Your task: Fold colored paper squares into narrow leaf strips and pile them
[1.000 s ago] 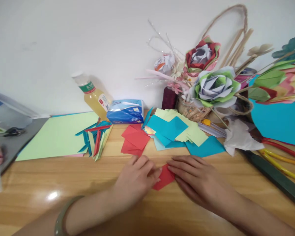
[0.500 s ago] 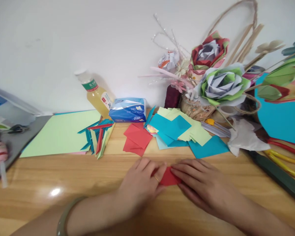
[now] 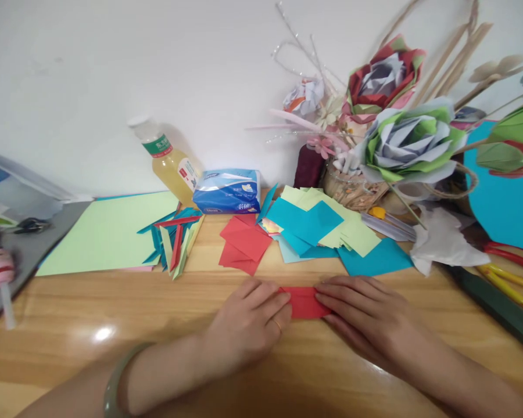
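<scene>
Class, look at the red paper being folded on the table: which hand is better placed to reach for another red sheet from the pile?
Probably the left hand. The red pile lies just beyond its fingers, while the right hand sits further right, pressing the folded red paper.

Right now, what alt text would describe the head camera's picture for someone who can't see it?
Two bare hands, left hand and right hand, press a folded red paper flat on a wooden table. Behind lie coloured paper squares, a tissue pack and paper flowers.
</scene>
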The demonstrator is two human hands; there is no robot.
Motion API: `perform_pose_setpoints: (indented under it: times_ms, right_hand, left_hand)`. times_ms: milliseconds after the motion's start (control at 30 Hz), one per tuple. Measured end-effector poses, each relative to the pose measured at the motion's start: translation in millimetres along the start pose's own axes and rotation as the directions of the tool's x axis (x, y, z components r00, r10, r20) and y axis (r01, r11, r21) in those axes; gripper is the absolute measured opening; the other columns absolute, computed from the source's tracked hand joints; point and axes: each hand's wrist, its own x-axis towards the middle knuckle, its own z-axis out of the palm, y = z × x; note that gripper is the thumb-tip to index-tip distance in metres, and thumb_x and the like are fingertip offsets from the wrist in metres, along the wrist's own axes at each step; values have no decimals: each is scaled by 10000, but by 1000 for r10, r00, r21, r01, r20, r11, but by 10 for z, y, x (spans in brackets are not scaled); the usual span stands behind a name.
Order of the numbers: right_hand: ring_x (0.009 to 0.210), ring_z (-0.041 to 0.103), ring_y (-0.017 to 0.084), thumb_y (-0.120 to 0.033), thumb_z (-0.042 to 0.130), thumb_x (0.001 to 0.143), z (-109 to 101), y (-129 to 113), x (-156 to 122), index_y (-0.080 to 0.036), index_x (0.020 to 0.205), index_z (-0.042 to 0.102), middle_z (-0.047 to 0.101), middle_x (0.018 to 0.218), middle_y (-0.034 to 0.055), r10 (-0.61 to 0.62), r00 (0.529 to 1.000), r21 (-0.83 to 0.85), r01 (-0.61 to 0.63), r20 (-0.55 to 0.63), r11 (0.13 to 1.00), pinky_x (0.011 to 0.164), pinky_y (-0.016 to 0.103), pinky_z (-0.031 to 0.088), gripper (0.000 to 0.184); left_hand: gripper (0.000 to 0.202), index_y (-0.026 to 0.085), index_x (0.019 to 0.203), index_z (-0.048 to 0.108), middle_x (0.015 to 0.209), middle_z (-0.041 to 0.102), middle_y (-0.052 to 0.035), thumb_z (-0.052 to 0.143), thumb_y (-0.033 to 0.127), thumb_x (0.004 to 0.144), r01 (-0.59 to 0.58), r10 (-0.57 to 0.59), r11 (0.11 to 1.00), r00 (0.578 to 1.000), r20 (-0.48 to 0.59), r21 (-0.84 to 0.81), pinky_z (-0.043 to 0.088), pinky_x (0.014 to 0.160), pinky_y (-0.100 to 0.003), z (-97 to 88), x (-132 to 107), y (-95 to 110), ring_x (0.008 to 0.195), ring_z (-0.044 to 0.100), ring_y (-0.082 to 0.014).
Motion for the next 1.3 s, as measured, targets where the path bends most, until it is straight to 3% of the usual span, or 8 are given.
perform_pose_setpoints:
  times_ms: [167,333,433,533,667,833,1067,1300]
  right_hand:
    - [945,610,180,-139,530,871,4,5,-4,-171,1018,617,692,991,37,-28,1000,25,28,-11,999,793,329,507,174]
    - [849,600,167,-118,508,877,3,-48,21,-170,948,603,667,912,54,65,998,134,-67,17,989,734,316,505,130]
    - [812,580,165,-137,467,896,12,-80,50,-179,927,586,636,863,53,191,980,204,-198,52,959,717,322,490,129]
    - [774,560,162,-153,452,902,24,-86,68,-191,873,576,604,836,47,287,954,238,-300,89,924,706,327,472,133]
    - [760,541,162,-159,459,897,18,-93,82,-200,824,560,578,808,37,345,932,264,-363,112,893,658,301,451,131]
    - [726,519,174,-170,401,913,12,-133,120,-191,779,522,555,772,42,381,909,194,-410,167,891,637,311,442,182]
    - [651,501,199,-143,337,898,77,-142,180,-178,718,513,528,694,59,317,940,-62,-312,126,948,589,329,426,254]
    - [629,497,189,-182,350,893,70,-152,167,-196,687,487,520,688,56,308,944,-188,-283,120,940,575,313,398,248]
  left_hand:
    - [202,136,879,655,903,704,-31,457,124,917,-43,42,999,999,8,18,483,748,-290,-35,-8,-6,834,597,-170]
    - [166,147,821,652,795,682,-35,498,141,883,192,-181,940,981,63,-284,501,661,-251,1,28,-5,742,597,-152]
    - [167,154,752,644,743,645,-36,510,132,850,393,-345,794,919,188,-465,480,621,-244,-17,85,-11,679,572,-142]
    - [151,156,705,627,725,611,-31,531,112,812,540,-446,672,841,306,-506,460,622,-253,-46,135,-19,680,554,-148]
    - [122,149,732,621,762,584,-35,548,116,824,632,-473,616,774,421,-470,447,665,-280,-57,167,-21,727,541,-163]
    - [134,139,753,590,796,558,-44,514,123,863,645,-469,664,753,461,-378,436,720,-326,-45,181,14,775,507,-186]
    - [220,125,764,582,798,536,-80,410,153,900,552,-440,826,757,482,-113,424,742,-433,-18,200,61,796,426,-237]
    - [220,136,754,556,817,499,-97,382,179,882,519,-450,853,781,433,-48,436,727,-471,20,185,83,793,404,-247]
